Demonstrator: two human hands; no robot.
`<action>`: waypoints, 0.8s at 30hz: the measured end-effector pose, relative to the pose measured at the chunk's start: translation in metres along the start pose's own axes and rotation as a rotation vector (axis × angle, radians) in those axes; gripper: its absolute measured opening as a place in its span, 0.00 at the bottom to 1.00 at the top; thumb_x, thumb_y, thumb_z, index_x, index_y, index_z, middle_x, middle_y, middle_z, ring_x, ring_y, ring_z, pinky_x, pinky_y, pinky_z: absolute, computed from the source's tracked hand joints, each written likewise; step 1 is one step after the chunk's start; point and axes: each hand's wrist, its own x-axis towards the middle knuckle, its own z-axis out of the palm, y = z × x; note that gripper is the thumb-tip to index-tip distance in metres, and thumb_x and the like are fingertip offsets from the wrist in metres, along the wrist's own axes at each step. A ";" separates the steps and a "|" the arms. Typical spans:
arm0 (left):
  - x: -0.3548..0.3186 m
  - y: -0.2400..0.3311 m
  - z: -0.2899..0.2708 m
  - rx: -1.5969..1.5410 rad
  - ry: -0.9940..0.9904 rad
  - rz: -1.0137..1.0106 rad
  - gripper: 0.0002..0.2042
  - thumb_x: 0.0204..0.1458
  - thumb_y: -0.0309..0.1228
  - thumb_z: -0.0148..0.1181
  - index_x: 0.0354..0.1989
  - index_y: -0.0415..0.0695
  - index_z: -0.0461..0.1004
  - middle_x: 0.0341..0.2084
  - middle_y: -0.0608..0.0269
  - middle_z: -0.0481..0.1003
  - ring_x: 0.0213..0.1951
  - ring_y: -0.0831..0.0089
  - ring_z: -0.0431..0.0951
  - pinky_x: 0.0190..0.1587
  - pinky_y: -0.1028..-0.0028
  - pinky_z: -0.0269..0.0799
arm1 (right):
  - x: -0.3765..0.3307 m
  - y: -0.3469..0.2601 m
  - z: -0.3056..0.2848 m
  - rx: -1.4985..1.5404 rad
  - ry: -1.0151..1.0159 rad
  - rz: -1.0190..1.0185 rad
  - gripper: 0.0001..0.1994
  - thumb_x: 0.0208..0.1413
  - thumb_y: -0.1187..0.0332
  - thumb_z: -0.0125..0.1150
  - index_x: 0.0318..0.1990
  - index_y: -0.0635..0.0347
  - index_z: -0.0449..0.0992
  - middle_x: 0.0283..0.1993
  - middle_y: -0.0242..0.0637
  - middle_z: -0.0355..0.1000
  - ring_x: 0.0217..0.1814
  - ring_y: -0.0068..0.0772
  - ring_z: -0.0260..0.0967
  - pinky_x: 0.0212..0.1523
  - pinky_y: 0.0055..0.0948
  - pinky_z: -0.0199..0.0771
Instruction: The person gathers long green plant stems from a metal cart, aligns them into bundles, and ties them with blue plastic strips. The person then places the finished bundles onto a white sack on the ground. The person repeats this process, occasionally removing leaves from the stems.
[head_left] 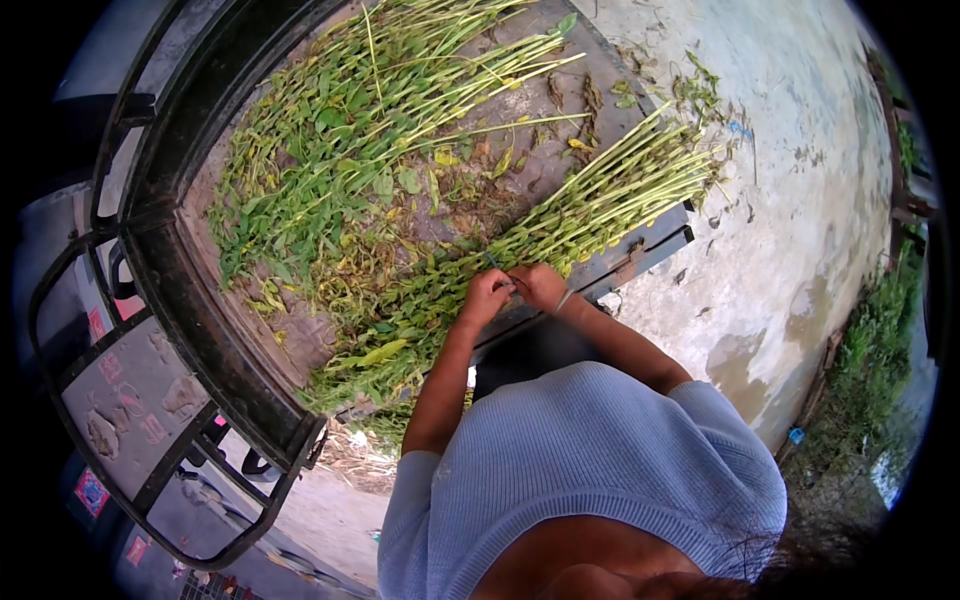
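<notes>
A long bundle of cut green stalks [600, 200] lies along the near edge of a metal cart bed, bare stem ends to the right and leafy tops to the left. Against its near side, my left hand [489, 295] and my right hand [540, 287] are close together, both with fingers pinched. A thin dark strand [513, 284] shows between the fingertips; its ends are hidden. A small blue bit [491, 259] sticks up on the bundle just beyond my left hand. A larger loose heap of leafy stalks [340, 140] covers the far left of the bed.
Dry fallen leaves [470, 190] litter the cart bed between bundle and heap. A dark metal side wall [160, 260] and a tubular frame [45, 300] border the left. Pale concrete ground [800, 180] with leaf scraps spreads to the right, with green plants [865, 370] beyond.
</notes>
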 end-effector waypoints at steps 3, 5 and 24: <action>0.000 -0.001 -0.002 -0.049 0.019 0.022 0.04 0.44 0.21 0.57 0.25 0.37 0.68 0.16 0.63 0.71 0.19 0.78 0.72 0.21 0.78 0.66 | 0.001 0.003 0.004 -0.029 0.047 0.016 0.02 0.41 0.74 0.54 0.24 0.61 0.69 0.22 0.45 0.67 0.27 0.49 0.67 0.26 0.37 0.67; 0.000 -0.001 -0.001 -0.089 0.036 0.020 0.04 0.44 0.21 0.57 0.25 0.37 0.67 0.16 0.63 0.71 0.19 0.78 0.73 0.22 0.77 0.68 | 0.002 -0.014 -0.008 0.039 0.145 0.094 0.02 0.41 0.74 0.53 0.22 0.61 0.69 0.22 0.45 0.68 0.25 0.50 0.66 0.25 0.37 0.66; 0.018 0.025 -0.035 -0.378 -0.268 -0.275 0.05 0.44 0.19 0.57 0.26 0.39 0.67 0.28 0.58 0.72 0.29 0.75 0.74 0.32 0.75 0.73 | -0.016 -0.016 0.007 0.541 0.172 0.213 0.02 0.45 0.75 0.53 0.24 0.60 0.69 0.19 0.32 0.65 0.20 0.27 0.63 0.21 0.26 0.61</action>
